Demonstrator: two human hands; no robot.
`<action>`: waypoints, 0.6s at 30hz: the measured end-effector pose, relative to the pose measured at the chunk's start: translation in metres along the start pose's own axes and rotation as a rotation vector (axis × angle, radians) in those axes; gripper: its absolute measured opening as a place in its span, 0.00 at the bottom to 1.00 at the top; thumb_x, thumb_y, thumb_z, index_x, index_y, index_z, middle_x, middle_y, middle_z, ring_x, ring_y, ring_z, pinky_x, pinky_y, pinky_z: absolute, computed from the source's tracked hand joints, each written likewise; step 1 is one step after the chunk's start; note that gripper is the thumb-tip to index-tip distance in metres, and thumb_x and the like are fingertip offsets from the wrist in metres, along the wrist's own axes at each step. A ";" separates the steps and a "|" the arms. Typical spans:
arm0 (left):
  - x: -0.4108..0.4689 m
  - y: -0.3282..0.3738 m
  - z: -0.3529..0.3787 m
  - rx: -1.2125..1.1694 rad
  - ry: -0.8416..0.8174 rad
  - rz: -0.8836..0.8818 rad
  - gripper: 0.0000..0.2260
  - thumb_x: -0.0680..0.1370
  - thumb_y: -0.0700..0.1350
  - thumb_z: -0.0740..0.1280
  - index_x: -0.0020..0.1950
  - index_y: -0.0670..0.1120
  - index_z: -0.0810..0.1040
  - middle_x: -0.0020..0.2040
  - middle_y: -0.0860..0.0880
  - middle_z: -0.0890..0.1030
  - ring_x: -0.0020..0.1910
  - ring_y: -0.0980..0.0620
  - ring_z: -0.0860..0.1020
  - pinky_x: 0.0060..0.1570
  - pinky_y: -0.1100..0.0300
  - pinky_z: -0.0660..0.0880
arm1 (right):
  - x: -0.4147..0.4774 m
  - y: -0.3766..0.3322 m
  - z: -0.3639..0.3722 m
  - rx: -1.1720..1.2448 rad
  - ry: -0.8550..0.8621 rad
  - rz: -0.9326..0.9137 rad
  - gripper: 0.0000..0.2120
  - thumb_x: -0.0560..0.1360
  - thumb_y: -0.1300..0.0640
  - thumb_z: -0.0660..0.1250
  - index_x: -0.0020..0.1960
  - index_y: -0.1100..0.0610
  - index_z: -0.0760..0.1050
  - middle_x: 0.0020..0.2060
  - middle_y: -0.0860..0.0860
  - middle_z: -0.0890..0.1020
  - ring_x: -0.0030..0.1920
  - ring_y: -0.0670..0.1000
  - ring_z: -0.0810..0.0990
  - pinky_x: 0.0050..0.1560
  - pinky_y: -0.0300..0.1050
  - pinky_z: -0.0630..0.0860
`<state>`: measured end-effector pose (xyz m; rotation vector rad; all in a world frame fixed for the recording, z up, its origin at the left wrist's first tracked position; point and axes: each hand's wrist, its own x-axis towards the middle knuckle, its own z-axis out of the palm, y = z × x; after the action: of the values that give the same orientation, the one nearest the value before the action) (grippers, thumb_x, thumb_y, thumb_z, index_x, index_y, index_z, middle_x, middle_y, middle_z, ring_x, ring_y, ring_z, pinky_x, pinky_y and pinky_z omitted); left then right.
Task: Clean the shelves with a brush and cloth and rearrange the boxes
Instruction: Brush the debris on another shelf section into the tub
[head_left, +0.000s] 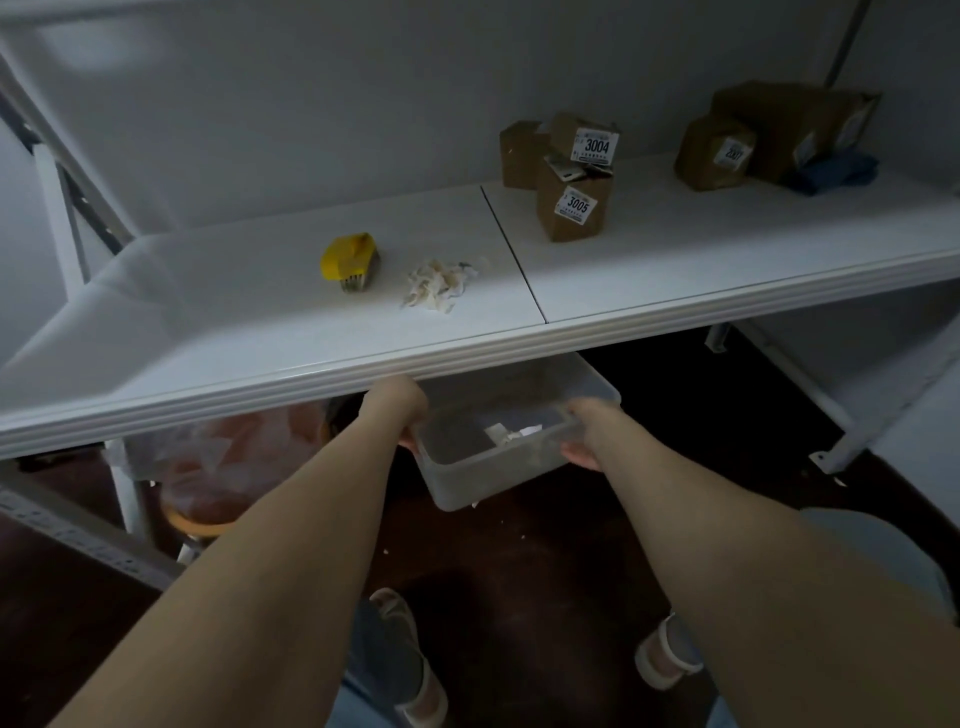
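Brush (349, 261) lies on the shelf (208, 332) beside a heap of paper scraps (439, 286) near the front edge. We hold a clear bin (467, 480) just below that edge, likely to catch them. Left hand (408, 415) and right hand (582, 441) grip its sides, fingers curled underneath.

Both arms reach forward, left grip (404, 413) and right grip (584, 436) clasping the bin (467, 483).
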<state>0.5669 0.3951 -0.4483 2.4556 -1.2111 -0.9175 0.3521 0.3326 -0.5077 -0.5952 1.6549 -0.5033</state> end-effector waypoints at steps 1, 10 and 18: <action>-0.001 0.001 0.000 0.002 -0.010 -0.003 0.05 0.75 0.32 0.64 0.41 0.39 0.73 0.49 0.38 0.81 0.32 0.47 0.79 0.21 0.63 0.74 | -0.002 0.004 0.007 0.078 -0.070 0.055 0.12 0.76 0.56 0.67 0.56 0.61 0.70 0.42 0.59 0.74 0.32 0.55 0.73 0.15 0.42 0.72; -0.018 0.033 -0.046 0.112 -0.183 -0.106 0.15 0.81 0.42 0.58 0.39 0.36 0.74 0.26 0.42 0.79 0.22 0.48 0.78 0.17 0.64 0.72 | -0.005 -0.003 0.036 0.330 -0.138 -0.020 0.09 0.78 0.64 0.59 0.39 0.63 0.67 0.31 0.56 0.71 0.27 0.49 0.72 0.13 0.35 0.67; 0.002 0.073 -0.099 0.181 0.492 0.191 0.11 0.77 0.39 0.59 0.55 0.40 0.77 0.52 0.43 0.81 0.54 0.43 0.78 0.48 0.56 0.72 | -0.017 -0.022 0.066 0.373 -0.154 -0.055 0.05 0.75 0.67 0.61 0.40 0.64 0.70 0.32 0.58 0.73 0.29 0.51 0.73 0.16 0.38 0.71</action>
<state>0.5853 0.3428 -0.3381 2.4331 -1.3499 -0.1392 0.4215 0.3267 -0.4917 -0.3925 1.3576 -0.7660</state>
